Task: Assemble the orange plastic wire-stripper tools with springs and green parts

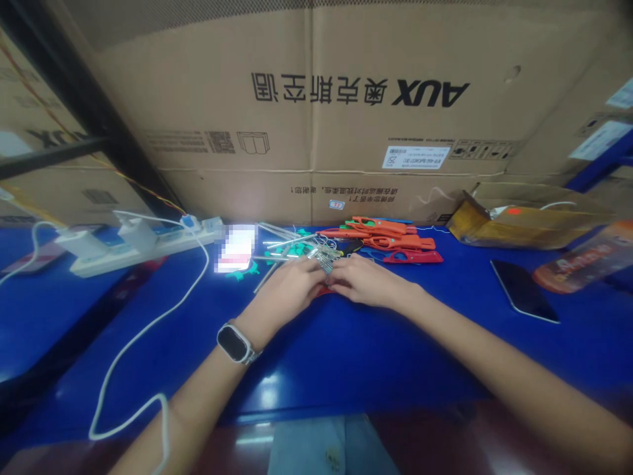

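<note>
My left hand (289,287) and my right hand (366,282) meet over the blue table, fingers bent and pinched close together. An orange-red plastic piece (324,290) peeks out between the fingertips, against my left hand; most of it is hidden. What my right fingertips pinch is too small to make out. Just beyond my hands lie a heap of small shiny metal parts (324,254), green plastic pieces (284,251) and thin metal tubes (283,232). A black-and-yellow handle (352,248) pokes out beside my right hand. Several orange and red lighter-shaped plastic casings (403,243) are piled behind it.
A lit phone screen (236,249) stands left of the parts. Further left is a white power strip (148,247) with a trailing white cable (143,333). At right lie a dark phone (523,290), an orange-labelled bottle (583,257) and a brown paper bag (534,214). A large cardboard box (326,125) walls the back.
</note>
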